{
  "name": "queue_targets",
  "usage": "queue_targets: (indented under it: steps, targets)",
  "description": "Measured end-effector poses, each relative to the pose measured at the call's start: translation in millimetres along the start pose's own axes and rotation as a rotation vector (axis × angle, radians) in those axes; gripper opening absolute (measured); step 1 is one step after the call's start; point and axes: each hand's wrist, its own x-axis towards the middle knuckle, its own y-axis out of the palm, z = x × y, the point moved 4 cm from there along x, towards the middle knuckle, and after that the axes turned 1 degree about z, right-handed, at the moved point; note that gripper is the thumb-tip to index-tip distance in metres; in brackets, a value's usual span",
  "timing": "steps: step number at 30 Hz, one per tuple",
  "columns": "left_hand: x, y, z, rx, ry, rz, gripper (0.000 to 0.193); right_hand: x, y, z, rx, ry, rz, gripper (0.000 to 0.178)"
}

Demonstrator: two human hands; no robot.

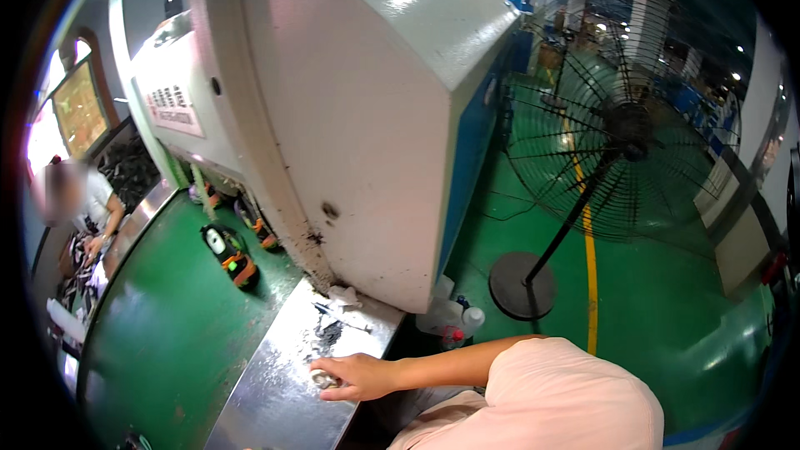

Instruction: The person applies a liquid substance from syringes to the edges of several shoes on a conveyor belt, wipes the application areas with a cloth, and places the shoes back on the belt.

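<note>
My right hand (pixel 360 377) reaches left across a shiny metal ledge (pixel 267 392) that runs along a green conveyor belt (pixel 175 325). Its fingers curl around a small whitish lump (pixel 323 380) lying on the ledge. Just beyond the hand are dark scraps and white crumpled bits (pixel 337 317) at the foot of a big white machine housing (pixel 358 117). My pink sleeve (pixel 567 400) fills the lower right. My left hand is out of the picture.
Orange-and-black moulded parts (pixel 229 254) lie on the belt under the machine. Another person (pixel 83 208) handles parts at the far left. A tall black pedestal fan (pixel 617 133) stands on the green floor to the right, with plastic bottles (pixel 454 317) by the machine's corner.
</note>
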Motion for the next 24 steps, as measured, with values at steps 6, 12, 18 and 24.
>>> queue_targets:
  steps: [6, 12, 18, 24]
  targets:
    - [-19.9, 10.6, 24.2, 0.118, -0.065, 0.433, 0.09, -14.5, 8.2, 31.9, 0.111, 0.011, 0.346, 0.048]
    - [28.0, 46.7, 17.2, 0.158, -0.149, 0.205, 0.055, 5.8, -10.9, 21.8, 0.018, 0.158, 0.208, 0.044]
    - [-19.8, 85.2, -43.4, 0.276, 0.485, 0.008, 0.047, -3.7, -10.4, 29.2, 0.107, 0.194, 0.189, 0.041]
    - [-68.6, 128.5, -57.0, 0.224, 0.443, -0.154, 0.021, -3.4, -6.1, 26.0, -0.068, 0.154, 0.248, 0.039]
